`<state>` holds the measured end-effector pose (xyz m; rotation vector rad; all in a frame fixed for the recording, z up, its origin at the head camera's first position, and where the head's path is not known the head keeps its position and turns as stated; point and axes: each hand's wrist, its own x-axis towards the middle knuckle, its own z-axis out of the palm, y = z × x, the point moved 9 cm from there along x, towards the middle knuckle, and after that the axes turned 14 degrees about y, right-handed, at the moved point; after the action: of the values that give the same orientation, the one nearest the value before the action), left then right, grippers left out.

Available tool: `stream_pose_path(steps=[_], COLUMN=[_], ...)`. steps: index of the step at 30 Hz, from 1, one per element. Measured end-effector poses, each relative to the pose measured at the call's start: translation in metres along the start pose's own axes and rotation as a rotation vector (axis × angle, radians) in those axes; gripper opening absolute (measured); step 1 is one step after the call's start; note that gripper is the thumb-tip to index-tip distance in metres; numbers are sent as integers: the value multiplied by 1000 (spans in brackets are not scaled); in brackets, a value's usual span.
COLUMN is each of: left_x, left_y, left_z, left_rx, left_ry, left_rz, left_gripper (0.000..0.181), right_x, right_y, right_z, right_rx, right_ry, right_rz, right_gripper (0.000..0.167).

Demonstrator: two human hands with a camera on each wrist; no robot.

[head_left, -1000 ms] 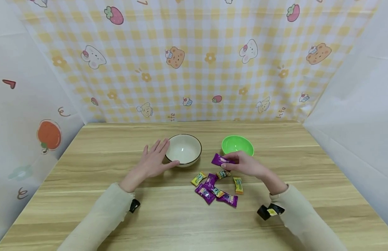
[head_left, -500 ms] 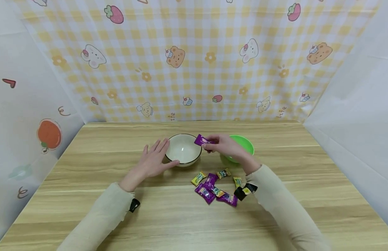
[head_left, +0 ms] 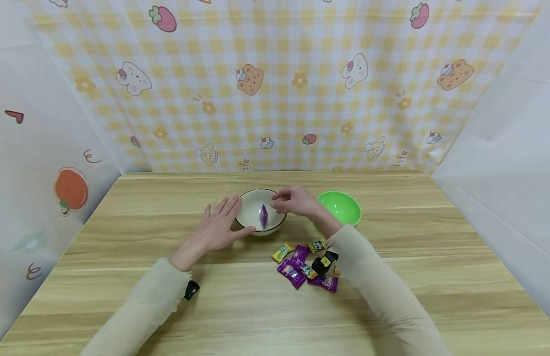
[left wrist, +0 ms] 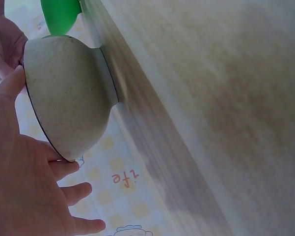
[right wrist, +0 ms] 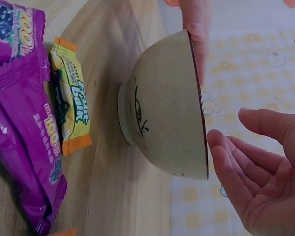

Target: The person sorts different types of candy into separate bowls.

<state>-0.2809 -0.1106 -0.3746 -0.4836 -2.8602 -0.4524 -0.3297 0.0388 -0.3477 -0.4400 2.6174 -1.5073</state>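
Observation:
My left hand (head_left: 218, 230) rests with spread, fairly straight fingers against the left side of a cream bowl (head_left: 248, 211), its thumb at the rim; the left wrist view shows this contact on the bowl's outside (left wrist: 71, 93). Over the bowl's right rim is my right hand (head_left: 297, 201), thumb and fingers parted with nothing between them, as the right wrist view shows. A purple-wrapped candy (head_left: 263, 216) appears edge-on within the bowl; whether it is falling or lying there I cannot tell.
A green bowl (head_left: 341, 207) stands right of the cream one, partly behind my right forearm. In front lie several candies: purple ones (head_left: 291, 273) and yellow ones (head_left: 281, 252), some partly covered by the right wrist strap (head_left: 322, 264). A checked cloth (head_left: 297, 118) hangs behind the table.
My right hand has carried the purple candy leftward from beside the green bowl to the cream bowl and let it go there. The left hand has stayed in place.

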Motion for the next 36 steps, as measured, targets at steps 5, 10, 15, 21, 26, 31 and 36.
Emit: stream_pose_path(steps=[5,10,15,21,26,31,36], left_x=[0,1,0,0,0,0,0], left_y=[0,1,1,0,0,0,0], left_z=[1,1,1,1,1,1,1], left_rx=[-7,-3,1,-4,-2,0,2], left_ry=[4,5,1,-5,-6,-6,-7], left_rz=[5,11,12,4,3,1,2], left_gripper=[93,94,94,94,96,96,96], right_x=[-9,-28,-50,-75,-88,-95,-98], right_y=[-3,-11,-14,-8,5,16,23], right_z=[-12,-28,-33,-26,-16,-5,5], right_rx=[-34,-139,-235,-247,-277,-296,-363], right_ry=[30,14,-52,-173,-248,-299,-314], right_rz=[-45,-158,-325,-474,-516,-535,-601], right_gripper=[28,26,26,29,29,31,31])
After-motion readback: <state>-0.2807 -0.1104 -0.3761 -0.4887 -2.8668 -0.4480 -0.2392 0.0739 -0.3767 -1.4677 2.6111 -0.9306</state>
